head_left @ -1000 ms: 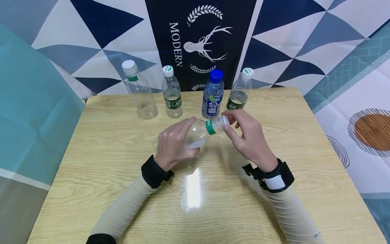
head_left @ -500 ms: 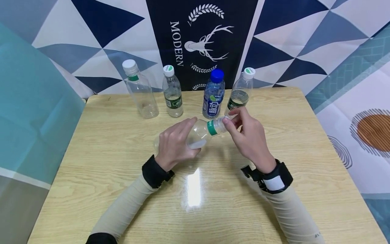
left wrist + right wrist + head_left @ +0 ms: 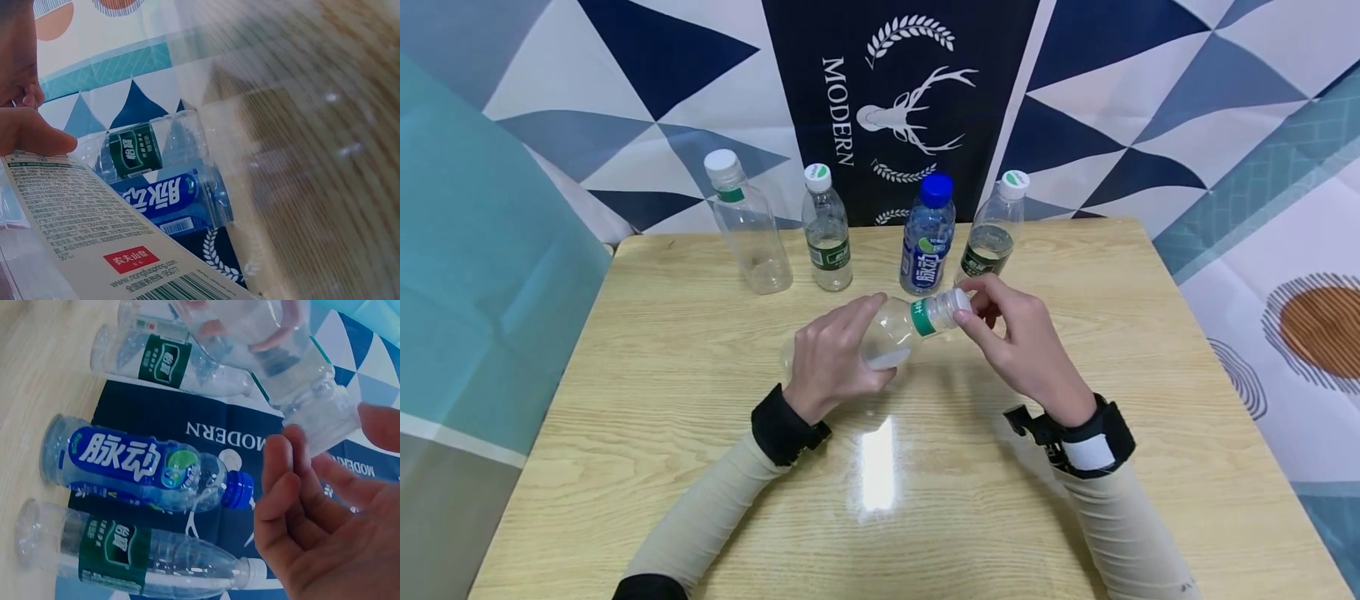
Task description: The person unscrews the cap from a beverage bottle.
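My left hand (image 3: 835,350) grips a clear plastic bottle (image 3: 891,333) round its body and holds it tilted, neck to the right. A green band circles the neck, and a white cap (image 3: 962,302) sits at the mouth. Thumb and forefinger of my right hand (image 3: 1022,342) pinch that cap; the right wrist view shows the other fingers of the right hand (image 3: 331,519) curled beside it. A printed label (image 3: 119,231) on the held bottle fills the lower left wrist view. My left palm hides much of the bottle's body.
Behind the hands, a row stands along the table's (image 3: 700,467) back edge: a tall clear bottle (image 3: 752,237), a green-labelled bottle (image 3: 827,242), a blue-capped bottle (image 3: 927,246) and another green-labelled bottle (image 3: 990,237), partly behind my right hand. A patterned cloth (image 3: 700,75) hangs behind.
My right fingers first shifted round the cap, the thumb covering it, then drew back slightly right, so the cap shows again. My left hand and the bottle have hardly moved.
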Demonstrator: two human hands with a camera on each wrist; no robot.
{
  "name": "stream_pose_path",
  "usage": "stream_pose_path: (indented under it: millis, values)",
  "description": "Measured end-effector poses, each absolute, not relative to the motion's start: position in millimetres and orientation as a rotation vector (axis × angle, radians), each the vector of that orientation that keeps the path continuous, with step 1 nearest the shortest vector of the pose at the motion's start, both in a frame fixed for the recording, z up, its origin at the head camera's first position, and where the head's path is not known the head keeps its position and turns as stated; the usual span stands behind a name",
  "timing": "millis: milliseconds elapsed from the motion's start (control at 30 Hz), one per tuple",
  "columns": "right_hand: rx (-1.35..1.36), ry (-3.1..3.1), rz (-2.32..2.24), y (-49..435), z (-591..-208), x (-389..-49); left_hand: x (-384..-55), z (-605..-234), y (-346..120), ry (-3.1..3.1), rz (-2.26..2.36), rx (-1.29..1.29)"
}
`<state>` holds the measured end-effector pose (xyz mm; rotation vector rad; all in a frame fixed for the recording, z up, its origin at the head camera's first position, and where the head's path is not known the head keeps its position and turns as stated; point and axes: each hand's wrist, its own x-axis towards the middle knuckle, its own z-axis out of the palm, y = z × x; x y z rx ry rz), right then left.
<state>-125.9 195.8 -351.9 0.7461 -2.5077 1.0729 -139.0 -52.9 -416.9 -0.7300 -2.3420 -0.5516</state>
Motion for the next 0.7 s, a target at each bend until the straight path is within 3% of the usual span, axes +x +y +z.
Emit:
stream_pose_path:
  millis: [267,700]
  values:
    - [0.87,-2.474,1.07,200.4,-349.0,-124.8,-139.0,-419.8,-52.7,-2.363,-0.584,-0.713]
    - [0.656,-2.449,1.107,190.7,-348.4,-124.9,-136.4,-415.0,-51.6,-2.347,-0.542,-0.74]
